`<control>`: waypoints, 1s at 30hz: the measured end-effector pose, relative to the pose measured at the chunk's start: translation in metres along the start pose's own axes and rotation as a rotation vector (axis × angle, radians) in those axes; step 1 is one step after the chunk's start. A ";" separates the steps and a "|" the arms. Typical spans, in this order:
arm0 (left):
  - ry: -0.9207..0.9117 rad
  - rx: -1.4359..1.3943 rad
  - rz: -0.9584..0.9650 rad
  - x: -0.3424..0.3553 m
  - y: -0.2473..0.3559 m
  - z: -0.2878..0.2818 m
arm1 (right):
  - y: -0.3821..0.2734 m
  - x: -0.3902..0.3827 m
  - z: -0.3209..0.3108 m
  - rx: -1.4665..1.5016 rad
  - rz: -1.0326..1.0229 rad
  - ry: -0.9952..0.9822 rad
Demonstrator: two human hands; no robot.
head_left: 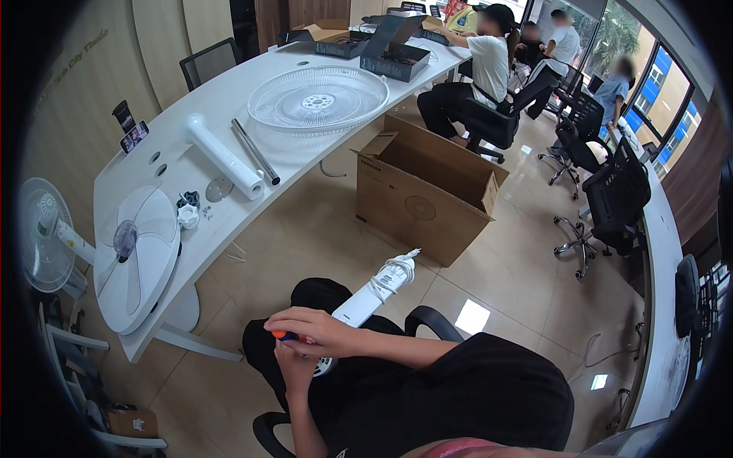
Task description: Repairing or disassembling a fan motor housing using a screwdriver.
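Note:
Across my lap lies a long white fan body, its white power cord wound around the far end. My right hand is closed around a screwdriver with an orange and dark handle, over the near end of the fan body. Just below it, my left hand is closed beside that near end; its fingers are partly covered, and what they grip is hidden. On the table to the left rest a clear fan blade on a round white base, a dark knob and a white knob.
The white table also bears a white tube, a metal pole, a fan grille and a propped phone. An open cardboard box stands on the floor ahead. A seated person works beyond it.

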State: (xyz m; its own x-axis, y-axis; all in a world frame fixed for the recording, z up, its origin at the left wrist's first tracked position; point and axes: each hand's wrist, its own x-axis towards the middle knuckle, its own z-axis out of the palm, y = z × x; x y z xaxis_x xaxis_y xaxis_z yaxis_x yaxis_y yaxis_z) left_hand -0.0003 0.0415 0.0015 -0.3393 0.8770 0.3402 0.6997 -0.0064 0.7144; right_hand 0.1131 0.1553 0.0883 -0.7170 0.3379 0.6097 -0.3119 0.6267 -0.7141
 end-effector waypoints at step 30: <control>-0.041 -0.075 0.023 -0.005 -0.026 0.004 | -0.006 -0.001 -0.004 -0.016 0.017 0.022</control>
State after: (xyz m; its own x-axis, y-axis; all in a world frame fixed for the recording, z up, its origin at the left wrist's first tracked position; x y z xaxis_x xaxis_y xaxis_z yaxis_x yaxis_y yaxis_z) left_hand -0.0144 0.0392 -0.0216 -0.2966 0.8950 0.3332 0.6577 -0.0615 0.7508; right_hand 0.1178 0.1535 0.0938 -0.7082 0.3641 0.6049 -0.2892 0.6319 -0.7190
